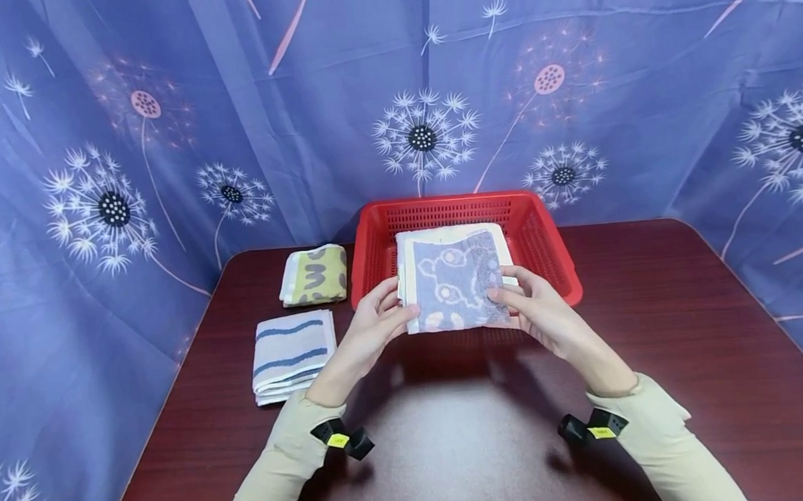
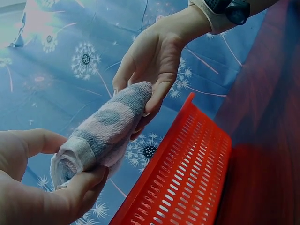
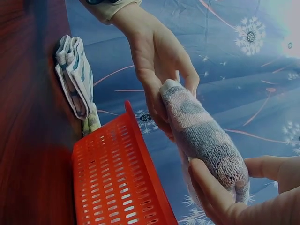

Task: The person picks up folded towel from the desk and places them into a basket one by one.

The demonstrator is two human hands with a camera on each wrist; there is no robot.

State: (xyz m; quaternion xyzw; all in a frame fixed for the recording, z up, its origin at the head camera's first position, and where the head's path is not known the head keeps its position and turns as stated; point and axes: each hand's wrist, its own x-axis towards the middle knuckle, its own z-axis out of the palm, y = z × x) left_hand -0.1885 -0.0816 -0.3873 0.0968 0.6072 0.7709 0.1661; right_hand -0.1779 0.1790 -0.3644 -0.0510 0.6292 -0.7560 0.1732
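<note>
A folded towel [image 1: 451,278] with a blue-grey, white and pale pink pattern is held up in front of the red basket [image 1: 566,272], which it partly hides. My left hand [image 1: 371,324] grips its left edge, thumb on the front face and fingers behind. On the opposite edge, my right hand [image 1: 548,311] pinches it the same way. The left wrist view shows the towel's rolled-looking layered end [image 2: 70,164] between the left thumb and fingers. Both wrist views place the towel above the level of the basket's rim [image 3: 136,136].
Left of the basket lies a folded yellow-green towel [image 1: 314,276] with grey shapes. Nearer me is a folded white towel [image 1: 293,354] with blue wavy stripes. All stand on a dark red-brown table [image 1: 651,328], with a blue dandelion-print curtain [image 1: 339,95] behind it.
</note>
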